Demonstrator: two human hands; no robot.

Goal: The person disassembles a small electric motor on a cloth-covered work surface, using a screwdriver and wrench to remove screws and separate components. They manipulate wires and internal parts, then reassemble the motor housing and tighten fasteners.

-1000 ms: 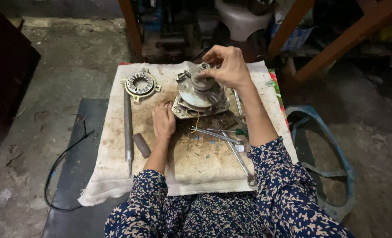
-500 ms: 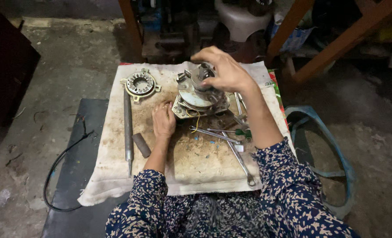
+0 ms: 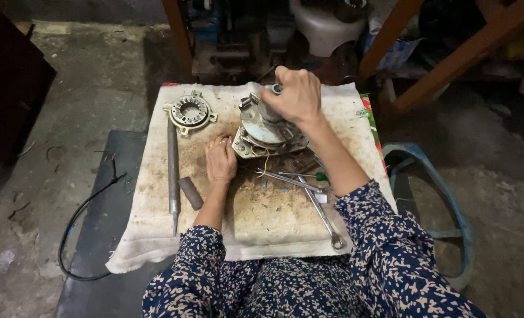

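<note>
The left hand (image 3: 221, 160) is laid flat, palm down, with fingers (image 3: 218, 143) stretched forward, while the right hand (image 3: 294, 94) is raised ahead of it, its fingers curled closed, both forearms extended in patterned sleeves.

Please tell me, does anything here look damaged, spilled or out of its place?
Nothing looks broken. The cloth under the motor assembly is heavily stained brown, with small blue bits scattered near the wrenches. A yellow wire hangs loose from the assembly.
</note>
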